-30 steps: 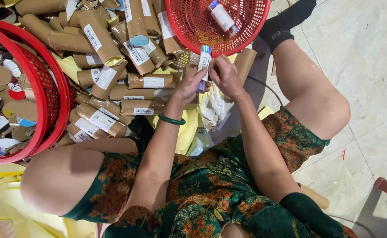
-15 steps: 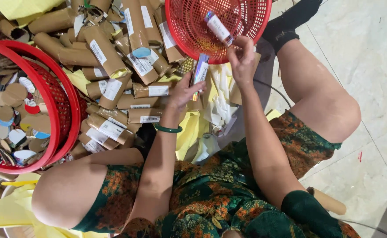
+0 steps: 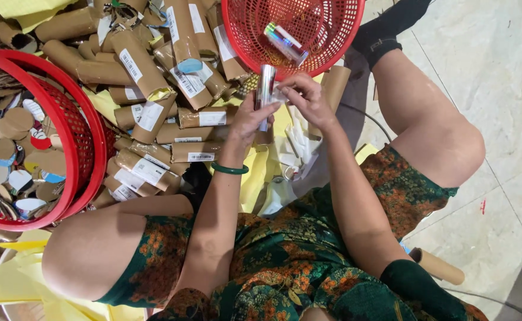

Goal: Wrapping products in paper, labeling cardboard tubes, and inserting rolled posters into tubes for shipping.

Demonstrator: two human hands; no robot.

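The left hand (image 3: 250, 120) grips a shiny tube (image 3: 265, 89) upright, long axis pointing away from the body; the right hand (image 3: 304, 98) pinches its side (just below the red basket (image 3: 237, 41)).

Surroundings: cardboard stock and baskets on tiled floor.
Brown cardboard tubes (image 3: 154, 89) heaped at eleven o'clock; red basket of cut discs (image 3: 79, 128) at nine; yellow sheets (image 3: 11, 279) at seven; black sock (image 3: 386, 32) at one.
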